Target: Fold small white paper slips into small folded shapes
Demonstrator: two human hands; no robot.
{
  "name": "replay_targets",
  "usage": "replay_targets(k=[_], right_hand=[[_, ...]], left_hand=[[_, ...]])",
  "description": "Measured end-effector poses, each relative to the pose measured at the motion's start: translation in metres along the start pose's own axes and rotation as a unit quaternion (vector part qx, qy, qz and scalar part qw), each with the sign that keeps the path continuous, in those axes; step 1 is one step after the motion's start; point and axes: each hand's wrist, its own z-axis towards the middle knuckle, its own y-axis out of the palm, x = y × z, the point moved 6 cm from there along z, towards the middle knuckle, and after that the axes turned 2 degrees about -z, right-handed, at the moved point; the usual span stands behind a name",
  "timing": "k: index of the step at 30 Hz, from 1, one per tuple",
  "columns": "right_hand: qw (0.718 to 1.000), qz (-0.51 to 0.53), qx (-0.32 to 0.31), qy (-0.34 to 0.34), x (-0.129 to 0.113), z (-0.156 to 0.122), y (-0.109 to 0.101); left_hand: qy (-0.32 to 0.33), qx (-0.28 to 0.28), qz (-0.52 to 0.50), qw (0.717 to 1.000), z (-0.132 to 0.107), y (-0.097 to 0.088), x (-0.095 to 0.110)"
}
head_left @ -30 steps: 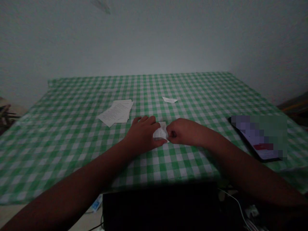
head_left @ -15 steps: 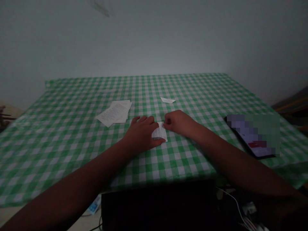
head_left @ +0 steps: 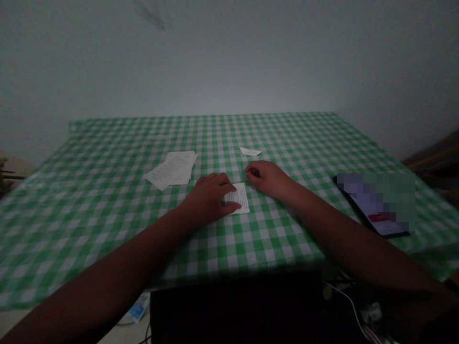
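Observation:
A small printed piece of paper (head_left: 243, 198) lies on the checked tablecloth, partly covered by my left hand (head_left: 211, 196). That hand holds it down, thumb on its near part and forefinger toward its far part. To the right and a little beyond, my right hand (head_left: 263, 176) is loosely curled, with a gap between thumb and forefinger and nothing visible in it. It is apart from the paper. Farther off is a small folded paper strip (head_left: 250, 151). Left of it, several overlapping printed sheets (head_left: 172, 169) lie beyond my left hand.
A green and white checked cloth (head_left: 118, 191) covers the table. On the right lies a dark-edged phone or tablet (head_left: 373, 210), its screen partly blurred. Behind the table stands a plain wall (head_left: 229, 57). A white cable (head_left: 344, 294) hangs below the front edge.
My right hand has come off the paper's edge and moved slightly away, its fingers loosening. My left hand has shifted a little left, leaving more of the paper in sight.

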Motion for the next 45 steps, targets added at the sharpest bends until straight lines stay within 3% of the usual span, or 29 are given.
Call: replay_targets(k=[8, 18, 22, 28, 33, 41, 45], right_hand=[[0.996, -0.012, -0.070, -0.050, -0.010, -0.007, 0.008], [0.994, 0.073, -0.029, -0.080, -0.015, -0.006, 0.006], [0.993, 0.055, 0.007, -0.108, -0.020, -0.006, 0.001], [0.979, 0.014, 0.030, -0.203, -0.029, -0.011, 0.001], [0.965, 0.033, 0.005, -0.259, -0.032, -0.015, 0.006], [0.958, 0.071, -0.059, -0.270, -0.033, -0.023, 0.010], [0.955, 0.096, -0.078, -0.271, -0.033, -0.024, 0.011]], left_hand=[[-0.025, 0.036, 0.002, 0.999, 0.001, 0.005, -0.013], [-0.054, 0.036, -0.030, 0.997, 0.004, 0.006, -0.023], [-0.064, 0.046, -0.073, 0.994, 0.006, 0.001, -0.030], [-0.054, 0.056, -0.083, 0.994, 0.009, -0.005, -0.034], [-0.024, 0.056, -0.059, 0.996, 0.009, -0.007, -0.030], [0.070, -0.014, -0.071, 0.995, 0.003, -0.007, -0.022], [0.102, -0.010, -0.079, 0.992, -0.003, -0.015, -0.018]])
